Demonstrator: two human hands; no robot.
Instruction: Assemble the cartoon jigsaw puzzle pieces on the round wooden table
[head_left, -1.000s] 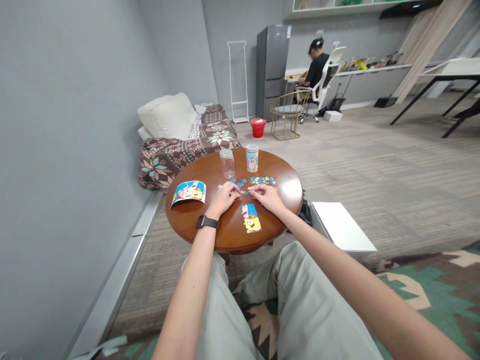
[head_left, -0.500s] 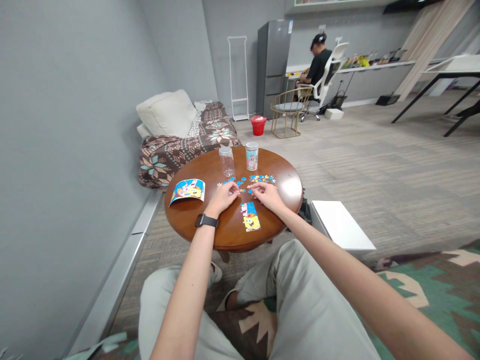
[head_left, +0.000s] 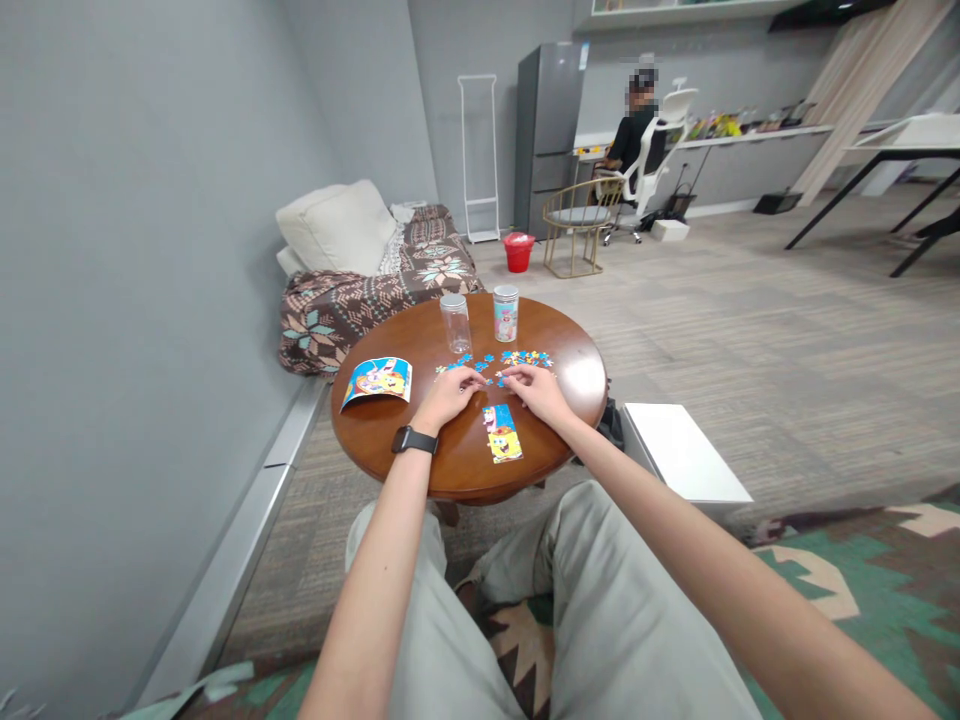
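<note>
On the round wooden table point(head_left: 405, 455), my left hand point(head_left: 452, 392) reaches in among loose jigsaw pieces point(head_left: 527, 358), its fingers drawn together. My right hand point(head_left: 536, 390) faces it a short gap away, thumb and fingers pinched beside small blue pieces. Whatever sits at either set of fingertips is too small to make out. Nearer my body lies a joined strip of puzzle point(head_left: 503, 435), with a yellow cartoon face and blue and pink parts. A curled picture sheet point(head_left: 377, 381) with the same cartoon style rests to the left.
Behind the pieces stand a clear jar point(head_left: 456, 325) and a printed jar point(head_left: 505, 314), both with silver lids. A white box point(head_left: 686, 450) is right of the table. Farther off are a covered sofa point(head_left: 375, 290), a red bucket point(head_left: 518, 253) and a seated person point(head_left: 636, 130).
My left fingertips have shifted slightly right, while my right hand stays almost in place. My left leg has swung inward. The seated person in the background has changed posture.
</note>
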